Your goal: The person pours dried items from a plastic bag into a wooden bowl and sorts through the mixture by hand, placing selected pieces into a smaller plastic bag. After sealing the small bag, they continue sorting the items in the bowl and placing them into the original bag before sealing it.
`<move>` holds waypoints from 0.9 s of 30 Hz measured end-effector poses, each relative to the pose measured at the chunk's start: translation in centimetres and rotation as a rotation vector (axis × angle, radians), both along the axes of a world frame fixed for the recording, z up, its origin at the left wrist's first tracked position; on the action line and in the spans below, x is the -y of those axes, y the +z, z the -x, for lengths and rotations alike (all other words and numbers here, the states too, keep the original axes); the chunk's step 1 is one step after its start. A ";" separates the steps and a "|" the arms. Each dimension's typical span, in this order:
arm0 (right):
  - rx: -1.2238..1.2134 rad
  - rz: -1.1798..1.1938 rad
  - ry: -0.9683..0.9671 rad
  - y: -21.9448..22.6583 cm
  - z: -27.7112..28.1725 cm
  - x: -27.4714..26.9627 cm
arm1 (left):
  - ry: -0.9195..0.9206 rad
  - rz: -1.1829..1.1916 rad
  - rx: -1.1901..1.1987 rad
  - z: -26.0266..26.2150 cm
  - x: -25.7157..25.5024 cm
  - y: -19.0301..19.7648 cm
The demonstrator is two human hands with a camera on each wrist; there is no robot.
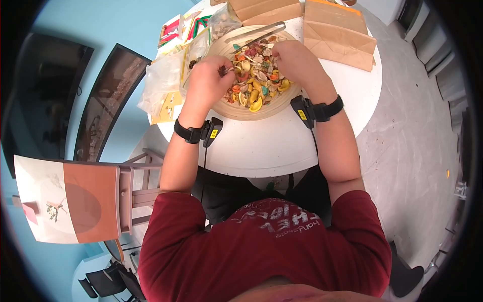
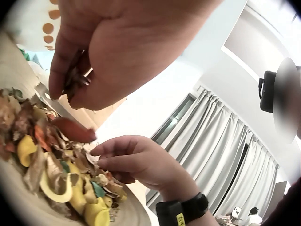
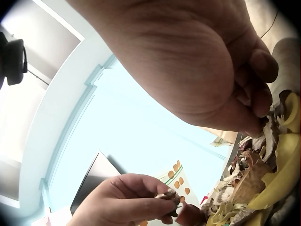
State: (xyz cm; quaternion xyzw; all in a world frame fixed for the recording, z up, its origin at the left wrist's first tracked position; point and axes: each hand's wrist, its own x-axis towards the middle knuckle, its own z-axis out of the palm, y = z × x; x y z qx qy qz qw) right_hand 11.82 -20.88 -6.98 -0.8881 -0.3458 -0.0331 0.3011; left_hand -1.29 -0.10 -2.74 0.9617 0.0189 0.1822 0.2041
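Note:
A wide, pale round bowl (image 1: 236, 114) holds a heap of dried potpourri (image 1: 259, 75), with brown flakes and yellow, orange and teal curled pieces. Above its left side my left hand (image 1: 210, 80) pinches small dark brown dried pieces (image 3: 168, 196) between thumb and fingers. A reddish-brown curled piece (image 2: 75, 131) shows just below that hand. At the heap's far right side is my right hand (image 1: 301, 63), its fingers bent and tips down at the flakes, pinching a pale dried flake (image 1: 267, 46). Metal tongs (image 1: 269, 30) lie across the bowl's far side.
Clear plastic bags (image 1: 163, 83) stand left of the bowl on the round white table (image 1: 241, 151). Brown paper bags (image 1: 337, 38) lie at the back and right. Red and green items (image 1: 198, 27) sit at the far left. A chair (image 1: 90, 201) stands left of the table.

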 end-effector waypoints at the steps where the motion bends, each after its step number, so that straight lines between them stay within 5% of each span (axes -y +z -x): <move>1: 0.001 0.004 0.001 0.0 0.0 0.0 | -0.002 0.017 0.017 0.1 0.3 0.4; 11: 0.008 0.025 0.006 0.0 0.0 0.0 | 0.047 0.218 0.187 0.9 2.3 5.2; 24: -0.010 -0.030 0.000 -0.4 -0.1 0.1 | 0.201 -0.463 0.073 -1.3 -2.5 5.6; 27: -0.015 -0.014 0.004 -0.4 -0.1 0.0 | 0.211 -0.461 0.064 -0.5 -3.8 5.7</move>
